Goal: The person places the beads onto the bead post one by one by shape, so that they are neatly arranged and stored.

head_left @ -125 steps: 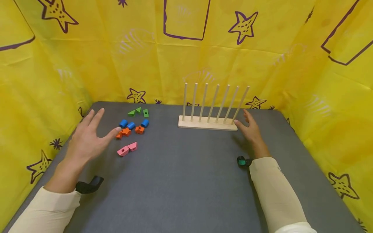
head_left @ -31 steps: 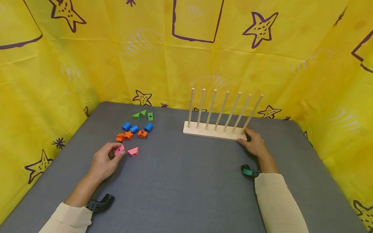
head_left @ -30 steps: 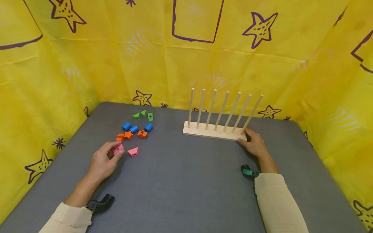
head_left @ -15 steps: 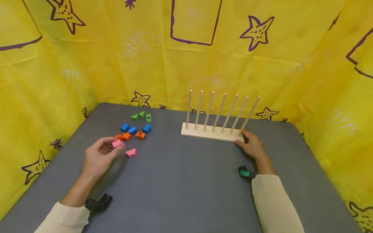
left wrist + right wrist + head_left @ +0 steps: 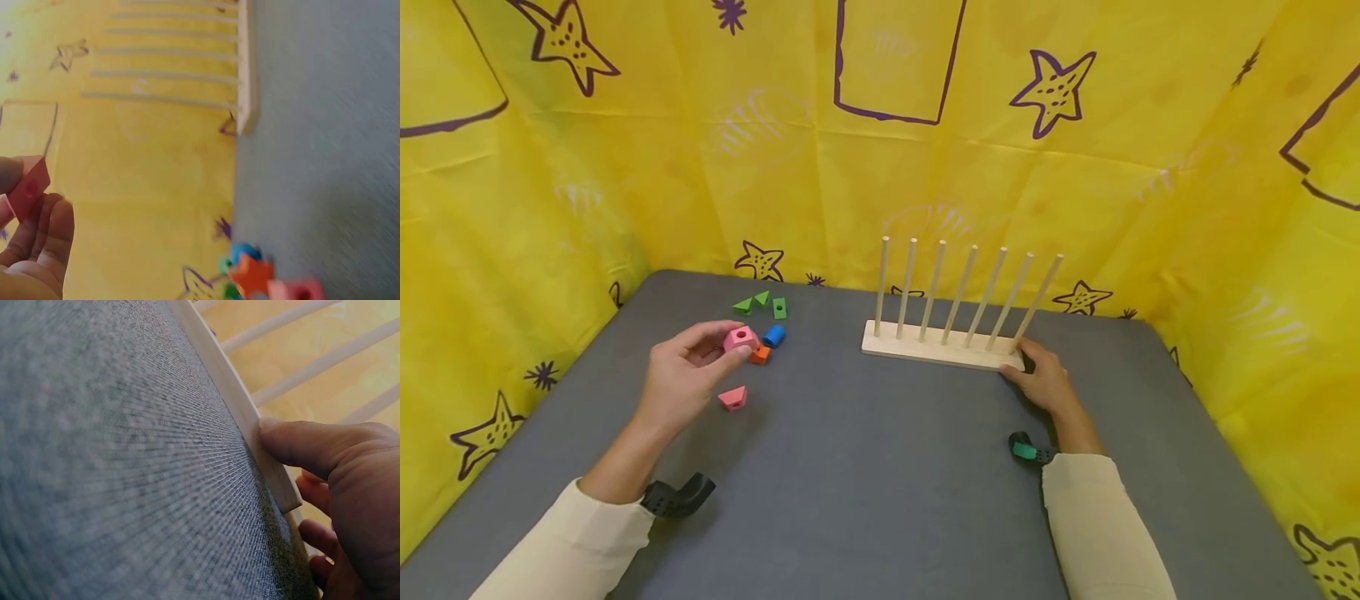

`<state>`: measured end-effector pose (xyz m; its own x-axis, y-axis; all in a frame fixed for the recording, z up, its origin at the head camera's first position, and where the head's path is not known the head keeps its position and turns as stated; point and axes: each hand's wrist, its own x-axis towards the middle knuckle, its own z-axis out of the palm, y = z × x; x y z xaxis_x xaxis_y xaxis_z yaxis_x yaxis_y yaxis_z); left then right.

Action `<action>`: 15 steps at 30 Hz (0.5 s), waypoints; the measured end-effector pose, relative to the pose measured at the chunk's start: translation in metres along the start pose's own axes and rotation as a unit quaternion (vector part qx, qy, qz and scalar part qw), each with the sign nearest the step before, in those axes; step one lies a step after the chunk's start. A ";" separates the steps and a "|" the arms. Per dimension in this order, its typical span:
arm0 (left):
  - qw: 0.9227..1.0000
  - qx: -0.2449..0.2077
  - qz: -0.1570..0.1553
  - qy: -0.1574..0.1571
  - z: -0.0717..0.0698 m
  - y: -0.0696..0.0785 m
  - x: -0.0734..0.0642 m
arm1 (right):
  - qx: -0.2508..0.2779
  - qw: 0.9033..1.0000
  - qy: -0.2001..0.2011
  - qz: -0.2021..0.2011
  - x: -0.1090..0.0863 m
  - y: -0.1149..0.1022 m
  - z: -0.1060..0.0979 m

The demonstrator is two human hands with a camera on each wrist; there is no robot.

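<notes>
Above the left part of the grey surface (image 5: 880,483), a pink angular block (image 5: 741,336) with a round hole is held clear, pinched between the thumb and fingers of the left hand (image 5: 685,367). Below it and a little nearer, a second pink block (image 5: 733,398), trapezoidal, lies on the surface. Just beyond the grasping fingers rest an orange block (image 5: 762,356), partly hidden by the held piece, and a blue cylinder (image 5: 773,336). Farther back sit three small green blocks (image 5: 779,308), two triangular and one rectangular with a hole.

Well apart to the right, a pale wooden rack (image 5: 925,347) stands near the far edge, seven upright round rods rising from its long flat base. The right hand (image 5: 1041,382) grips the right end of that base, thumb against the near edge.

Cream sleeves (image 5: 1101,525) cover both forearms; behind everything hangs yellow cloth (image 5: 700,192) printed with purple-outlined starfish.
</notes>
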<state>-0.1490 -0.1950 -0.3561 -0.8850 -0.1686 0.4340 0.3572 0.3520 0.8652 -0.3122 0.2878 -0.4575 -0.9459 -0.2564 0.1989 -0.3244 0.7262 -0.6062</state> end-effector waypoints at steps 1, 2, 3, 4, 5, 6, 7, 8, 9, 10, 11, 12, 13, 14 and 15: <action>1.000 -0.004 0.004 -0.002 0.004 0.004 0.003 | 0.000 1.000 -0.001 0.001 -0.001 0.000 0.001; 1.000 -0.011 0.009 -0.004 0.007 0.007 0.005 | 0.000 1.000 -0.002 0.002 -0.001 0.001 0.001; 1.000 -0.021 0.013 -0.006 0.012 0.011 0.009 | -0.001 1.000 -0.003 0.003 -0.001 0.001 0.002; 0.999 -0.032 0.020 -0.009 0.016 0.014 0.012 | -0.002 1.000 -0.004 0.004 -0.001 0.001 0.002; 0.999 -0.042 0.026 -0.011 0.021 0.018 0.016 | -0.003 1.000 -0.004 0.006 -0.001 0.002 0.003; 0.998 -0.044 0.032 -0.013 0.026 0.021 0.020 | -0.006 1.000 -0.003 0.007 -0.001 0.002 0.003; 0.998 -0.049 0.037 -0.015 0.031 0.024 0.025 | -0.010 1.000 -0.002 0.008 -0.001 0.002 0.002; 0.998 -0.055 0.040 -0.017 0.036 0.028 0.029 | -0.014 1.000 -0.002 0.010 0.000 0.002 0.002; 0.997 -0.059 0.042 -0.020 0.041 0.031 0.033 | -0.018 1.000 -0.002 0.011 0.000 0.002 0.002; 0.997 -0.064 0.044 -0.023 0.047 0.034 0.037 | -0.022 1.000 -0.003 0.013 0.001 0.002 0.001; 0.996 -0.067 0.045 -0.027 0.053 0.038 0.041 | -0.026 1.000 -0.004 0.014 0.001 0.001 0.001; 0.996 -0.071 0.044 -0.032 0.058 0.041 0.045 | -0.030 0.999 -0.005 0.014 0.002 0.001 0.001; 0.995 -0.081 0.043 -0.039 0.064 0.045 0.048 | -0.030 0.999 -0.006 0.014 0.002 0.000 0.001; 0.994 -0.086 0.044 -0.044 0.070 0.048 0.051 | -0.030 0.999 -0.007 0.013 0.002 0.000 0.001; 0.994 -0.091 0.045 -0.051 0.076 0.051 0.054 | -0.030 0.999 -0.007 0.012 0.002 -0.001 0.001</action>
<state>-0.2016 -0.1162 -0.3077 -0.8696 -0.0466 0.4916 0.4758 0.1872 0.8594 -0.3139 0.2856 -0.4576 -0.9530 -0.2480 0.1738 -0.3028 0.7692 -0.5627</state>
